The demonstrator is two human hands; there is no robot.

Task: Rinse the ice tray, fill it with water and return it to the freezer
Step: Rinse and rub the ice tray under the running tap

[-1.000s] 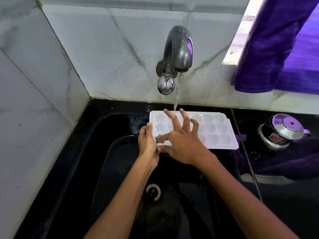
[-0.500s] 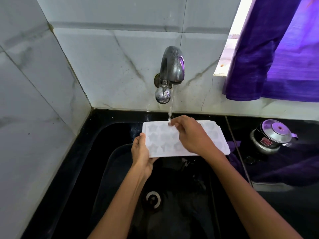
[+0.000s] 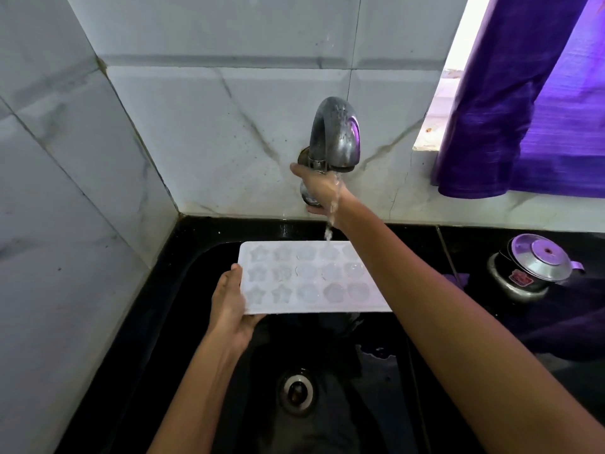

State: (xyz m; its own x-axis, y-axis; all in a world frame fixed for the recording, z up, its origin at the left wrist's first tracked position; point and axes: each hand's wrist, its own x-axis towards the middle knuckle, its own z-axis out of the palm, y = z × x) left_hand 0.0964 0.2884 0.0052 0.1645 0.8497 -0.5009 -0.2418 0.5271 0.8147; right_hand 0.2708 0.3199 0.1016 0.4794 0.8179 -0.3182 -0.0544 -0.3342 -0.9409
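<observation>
Grey marble tiles [image 3: 82, 198] along the left wall, black sink [image 3: 157, 322] below. Left hand [image 3: 229, 306] gripping the short left edge of the ice tray [image 3: 307, 280], thumb on top, fingers curled beneath. Tray white, roughly level, over the basin just under the spout, star and round moulds facing up; some look wet, though how full cannot be told. Drain [image 3: 297, 391] in the basin floor, nearer than the tray. Above, metal tap [image 3: 334, 136] on the back wall, a thin stream falling past the wrist toward the tray's far edge. Right hand [image 3: 319, 191] closed round the tap's knob, forearm crossing above the tray's right end. Probably adjusting or shutting the flow. Risks from here: tray held at one end only, so likely to dip and spill at the free end; too strong a flow likely to splash water out of the moulds. Further right, small steel pot [image 3: 530, 267] on the black counter, purple curtain [image 3: 530, 103] at the window.
</observation>
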